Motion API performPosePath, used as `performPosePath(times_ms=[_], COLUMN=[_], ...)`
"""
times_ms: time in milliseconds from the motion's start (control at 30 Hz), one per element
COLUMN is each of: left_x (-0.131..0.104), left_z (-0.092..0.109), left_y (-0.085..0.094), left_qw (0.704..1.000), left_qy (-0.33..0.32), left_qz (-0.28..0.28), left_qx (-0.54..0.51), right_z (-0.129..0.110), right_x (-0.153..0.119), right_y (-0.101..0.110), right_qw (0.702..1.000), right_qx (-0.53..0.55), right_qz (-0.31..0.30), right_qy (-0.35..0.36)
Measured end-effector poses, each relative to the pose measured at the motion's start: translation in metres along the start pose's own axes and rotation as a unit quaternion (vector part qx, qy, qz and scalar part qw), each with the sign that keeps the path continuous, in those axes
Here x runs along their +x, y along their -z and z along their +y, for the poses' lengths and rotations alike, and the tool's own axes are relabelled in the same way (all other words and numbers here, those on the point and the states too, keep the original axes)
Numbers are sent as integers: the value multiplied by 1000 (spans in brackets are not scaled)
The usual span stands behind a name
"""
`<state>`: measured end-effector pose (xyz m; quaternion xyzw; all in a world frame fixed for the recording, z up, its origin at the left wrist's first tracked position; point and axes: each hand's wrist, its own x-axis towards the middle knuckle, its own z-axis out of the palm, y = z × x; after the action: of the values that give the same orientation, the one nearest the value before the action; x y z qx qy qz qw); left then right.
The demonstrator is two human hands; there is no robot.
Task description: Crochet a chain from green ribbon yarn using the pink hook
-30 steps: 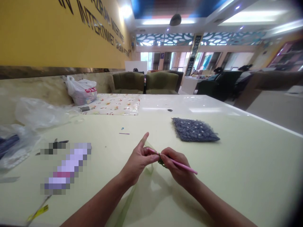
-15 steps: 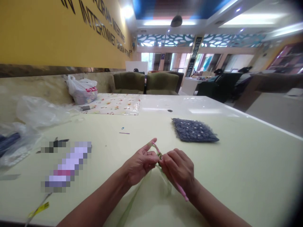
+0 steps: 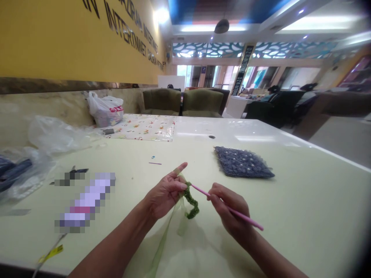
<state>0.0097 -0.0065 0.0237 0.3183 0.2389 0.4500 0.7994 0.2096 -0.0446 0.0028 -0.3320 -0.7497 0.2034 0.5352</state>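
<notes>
My left hand (image 3: 168, 193) pinches the top of a short green crocheted strip (image 3: 192, 206), its index finger stretched out. A pale green ribbon-like yarn (image 3: 162, 247) runs from this hand down to the front edge of the view. In my right hand (image 3: 230, 206) is a pink crochet hook (image 3: 246, 219), whose tip reaches the strip's top beside my left thumb. The strip hangs in a curl between the hands. Beyond my right hand lies a dark blue textured piece with pearl-like beads (image 3: 243, 162).
A pixelated purple object (image 3: 91, 199), dark snips (image 3: 74, 173) and clear plastic bags (image 3: 60, 135) lie at the left. Farther back are a white carrier bag (image 3: 106, 110) and a patterned sheet (image 3: 145, 125). A thin needle-like item (image 3: 155, 163) lies mid-table.
My right hand has moved right, away from my left, and the pink hook now points up-left between them. The green strip, mostly hidden before, now hangs in view. The camera view has shifted slightly.
</notes>
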Motion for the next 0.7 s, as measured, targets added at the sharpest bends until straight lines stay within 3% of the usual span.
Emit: performPosePath(times_ms=[133, 233, 367, 500, 567, 700], left_x=[2, 2, -1, -3, -3, -2], left_z=[-4, -14, -30, -40, -41, -38], left_y=[0, -4, -10, -13, -13, -13], left_qw=[999, 997, 995, 994, 993, 991], left_qy=[-20, -27, -28, -46, -54, -57], left_qz=[-3, -7, -1, 15, 23, 31], left_qx=[33, 72, 98, 99, 99, 118], right_z=[8, 11, 7, 6, 7, 12], right_x=[2, 3, 6, 6, 4, -2], right_y=[4, 2, -4, -9, -11, -14], right_qw=[983, 977, 999, 987, 993, 995], right_qx=[141, 153, -23, -141, -113, 6], right_qz=[-23, -40, -27, 5, 12, 11], right_qy=[-119, -142, -24, 77, 45, -102])
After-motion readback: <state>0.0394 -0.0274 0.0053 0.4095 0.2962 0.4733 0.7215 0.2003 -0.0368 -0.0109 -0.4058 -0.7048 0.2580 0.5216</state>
